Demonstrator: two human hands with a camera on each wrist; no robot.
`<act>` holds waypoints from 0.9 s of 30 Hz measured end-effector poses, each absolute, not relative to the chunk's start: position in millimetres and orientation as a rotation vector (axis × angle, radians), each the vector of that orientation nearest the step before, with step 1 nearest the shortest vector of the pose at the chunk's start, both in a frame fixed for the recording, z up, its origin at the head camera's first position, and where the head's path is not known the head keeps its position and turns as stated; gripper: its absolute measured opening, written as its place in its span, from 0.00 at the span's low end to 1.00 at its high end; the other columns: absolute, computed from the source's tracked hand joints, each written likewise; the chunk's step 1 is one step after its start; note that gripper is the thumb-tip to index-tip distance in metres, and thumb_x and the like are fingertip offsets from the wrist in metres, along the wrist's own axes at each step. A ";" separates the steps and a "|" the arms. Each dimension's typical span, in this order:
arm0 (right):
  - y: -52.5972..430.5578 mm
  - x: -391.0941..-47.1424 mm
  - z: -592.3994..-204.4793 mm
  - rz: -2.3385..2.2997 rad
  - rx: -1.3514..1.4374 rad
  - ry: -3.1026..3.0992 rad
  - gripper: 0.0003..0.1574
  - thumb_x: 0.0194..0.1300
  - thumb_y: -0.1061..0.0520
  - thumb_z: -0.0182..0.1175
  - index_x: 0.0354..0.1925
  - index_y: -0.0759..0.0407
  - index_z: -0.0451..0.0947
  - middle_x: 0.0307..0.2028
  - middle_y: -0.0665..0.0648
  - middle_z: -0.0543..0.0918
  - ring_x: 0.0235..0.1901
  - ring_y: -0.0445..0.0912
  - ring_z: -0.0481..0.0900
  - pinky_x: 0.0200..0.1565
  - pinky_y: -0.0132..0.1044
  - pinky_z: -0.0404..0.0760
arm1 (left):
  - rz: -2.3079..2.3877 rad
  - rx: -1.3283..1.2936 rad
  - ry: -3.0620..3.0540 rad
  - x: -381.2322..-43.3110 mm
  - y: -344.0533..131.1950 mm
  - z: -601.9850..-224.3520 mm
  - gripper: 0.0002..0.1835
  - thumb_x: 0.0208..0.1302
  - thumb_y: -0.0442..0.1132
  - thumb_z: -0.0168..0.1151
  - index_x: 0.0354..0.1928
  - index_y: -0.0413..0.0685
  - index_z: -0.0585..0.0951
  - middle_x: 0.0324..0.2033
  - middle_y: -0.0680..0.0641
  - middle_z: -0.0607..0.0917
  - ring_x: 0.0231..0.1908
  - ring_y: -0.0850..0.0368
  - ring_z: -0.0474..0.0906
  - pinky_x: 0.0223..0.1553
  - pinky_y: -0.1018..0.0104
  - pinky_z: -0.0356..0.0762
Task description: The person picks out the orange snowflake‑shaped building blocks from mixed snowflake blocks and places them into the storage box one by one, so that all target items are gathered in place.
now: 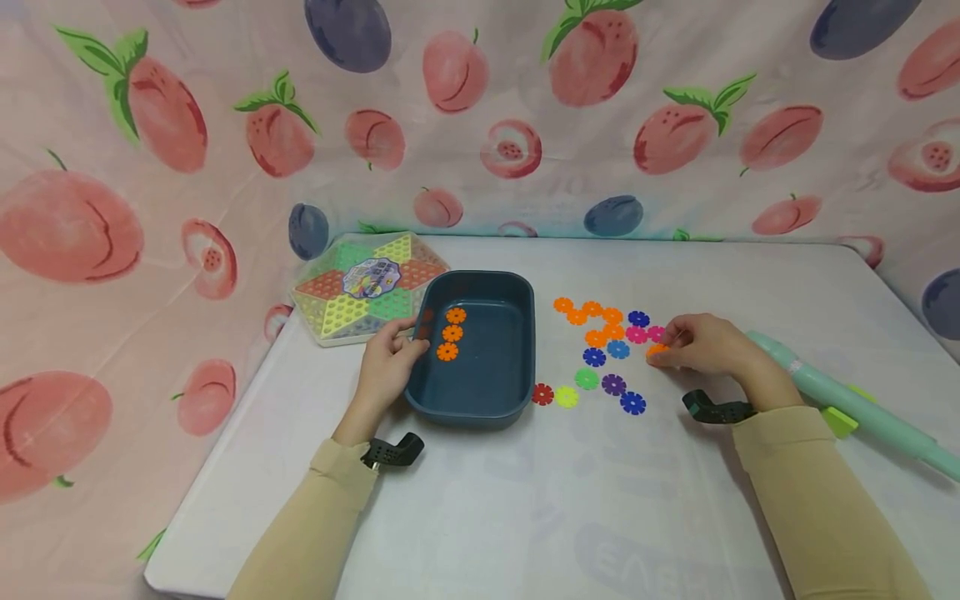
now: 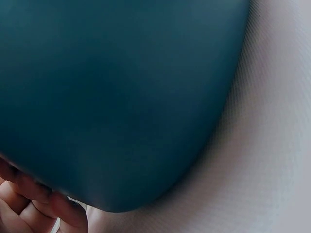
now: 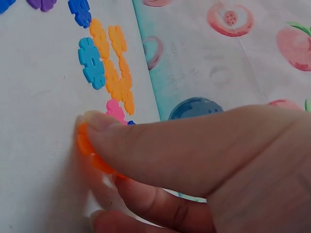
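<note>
On the left, my left hand (image 1: 390, 360) grips the long side of a dark blue plastic tub (image 1: 483, 412), thumb over the rim and fingers outside. Three orange snowflake discs (image 1: 452, 332) lie in a row on the tub's floor. My right hand (image 1: 705, 346) pinches an orange snowflake disc (image 3: 92, 153) between thumb and fingers, low over the white table. Close to those fingertips are pink discs (image 1: 636, 334). The tub's blue wall (image 2: 121, 97) fills most of the left wrist view, with curled fingers (image 2: 68, 211) under its edge.
Several loose orange discs (image 1: 592, 309), blue discs (image 1: 633, 403), a green disc (image 1: 587, 378), a yellow disc (image 1: 567, 397) and a red disc (image 1: 543, 394) lie right of the tub. A hexagonal board game (image 1: 360, 321) sits behind it. A pale green tube-shaped object (image 1: 862, 408) lies beyond the right forearm.
</note>
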State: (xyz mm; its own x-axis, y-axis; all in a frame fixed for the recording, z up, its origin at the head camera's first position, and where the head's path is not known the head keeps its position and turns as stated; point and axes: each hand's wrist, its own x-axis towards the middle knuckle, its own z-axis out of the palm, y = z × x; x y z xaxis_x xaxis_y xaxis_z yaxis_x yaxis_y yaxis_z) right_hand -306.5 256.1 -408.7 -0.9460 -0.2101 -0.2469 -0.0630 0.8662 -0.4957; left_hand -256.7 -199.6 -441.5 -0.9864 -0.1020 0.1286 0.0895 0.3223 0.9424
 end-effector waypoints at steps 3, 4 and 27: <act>255.0 -306.7 -408.5 -0.704 -0.214 2.749 0.27 0.61 0.41 0.73 0.40 0.61 0.77 0.30 0.55 0.78 0.34 0.51 0.74 0.34 0.41 0.73 | -1.735 0.011 -2.419 -257.3 -200.1 -442.4 0.23 0.69 0.36 0.62 0.66 0.41 0.78 0.16 0.47 0.73 0.16 0.58 0.65 0.21 0.67 0.62; 254.6 -306.7 -408.3 -0.703 -0.217 2.749 0.26 0.63 0.42 0.72 0.41 0.61 0.77 0.30 0.55 0.78 0.33 0.51 0.74 0.34 0.41 0.73 | -1.733 0.009 -2.421 -257.4 -200.2 -442.5 0.23 0.69 0.36 0.61 0.66 0.41 0.78 0.16 0.46 0.73 0.16 0.58 0.65 0.21 0.67 0.62; 185.4 -290.1 -390.9 -0.809 -0.444 2.851 0.11 0.73 0.48 0.63 0.46 0.53 0.84 0.40 0.55 0.83 0.38 0.53 0.76 0.38 0.42 0.78 | -1.718 0.026 -2.419 -257.2 -200.1 -441.5 0.23 0.68 0.37 0.62 0.65 0.42 0.78 0.16 0.51 0.70 0.17 0.58 0.63 0.21 0.68 0.60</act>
